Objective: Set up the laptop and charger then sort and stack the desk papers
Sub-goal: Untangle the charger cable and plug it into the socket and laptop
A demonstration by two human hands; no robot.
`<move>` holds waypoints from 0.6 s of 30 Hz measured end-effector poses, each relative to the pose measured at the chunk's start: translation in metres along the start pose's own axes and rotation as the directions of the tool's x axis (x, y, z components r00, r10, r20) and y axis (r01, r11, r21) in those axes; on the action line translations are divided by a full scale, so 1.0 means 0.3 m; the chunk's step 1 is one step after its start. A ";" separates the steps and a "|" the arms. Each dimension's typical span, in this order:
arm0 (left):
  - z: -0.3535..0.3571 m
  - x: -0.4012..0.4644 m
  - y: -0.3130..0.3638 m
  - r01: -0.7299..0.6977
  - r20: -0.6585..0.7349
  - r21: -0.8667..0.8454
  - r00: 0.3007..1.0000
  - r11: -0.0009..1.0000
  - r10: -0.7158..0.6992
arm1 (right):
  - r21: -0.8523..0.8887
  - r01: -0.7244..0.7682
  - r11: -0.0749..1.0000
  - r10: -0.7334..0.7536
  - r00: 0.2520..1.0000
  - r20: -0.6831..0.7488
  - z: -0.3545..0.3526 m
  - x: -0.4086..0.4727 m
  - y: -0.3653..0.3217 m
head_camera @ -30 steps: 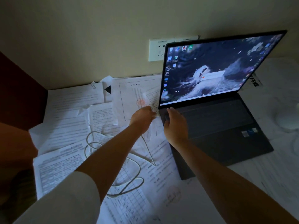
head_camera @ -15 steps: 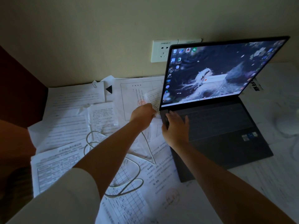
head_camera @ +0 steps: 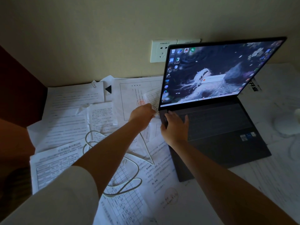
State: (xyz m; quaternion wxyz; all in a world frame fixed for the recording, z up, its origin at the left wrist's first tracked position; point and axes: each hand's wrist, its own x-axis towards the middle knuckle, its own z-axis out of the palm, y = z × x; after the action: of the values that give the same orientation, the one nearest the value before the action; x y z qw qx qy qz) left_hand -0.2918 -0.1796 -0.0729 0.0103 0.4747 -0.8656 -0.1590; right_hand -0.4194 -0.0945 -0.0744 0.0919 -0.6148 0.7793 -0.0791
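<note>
The dark laptop (head_camera: pixel 215 127) stands open at right, screen lit. A white charger cable (head_camera: pixel 120 161) loops across scattered printed papers (head_camera: pixel 65 127) at left.

left hand (head_camera: pixel 142 113) fingertips hidden | paper text (head_camera: pixel 68 111) unreadable | cable (head_camera: pixel 113 161) partly under arm

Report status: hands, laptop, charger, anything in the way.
Left hand pinching the charger plug at the laptop side. Right hand flat, bracing its corner. Cable looped over loose papers.

Dim room, glow from laptop screen (head_camera: pixel 215 73)
</note>
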 end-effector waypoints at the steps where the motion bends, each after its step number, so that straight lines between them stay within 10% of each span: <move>1: 0.000 0.001 -0.001 -0.003 0.015 0.007 1.000 1.000 0.003 | 0.000 0.001 1.000 -0.001 1.000 0.002 0.000 0.000 0.000; 18: -0.011 -0.014 0.005 -0.067 0.032 -0.023 0.997 0.997 0.068 | 0.001 0.008 1.000 -0.008 1.000 -0.020 0.004 0.000 -0.005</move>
State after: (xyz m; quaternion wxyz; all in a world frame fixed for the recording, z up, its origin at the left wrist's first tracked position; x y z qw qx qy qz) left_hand -0.2900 -0.1762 -0.0689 0.0065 0.4423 -0.8795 -0.1756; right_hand -0.4177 -0.0948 -0.0753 0.0841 -0.6170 0.7777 -0.0863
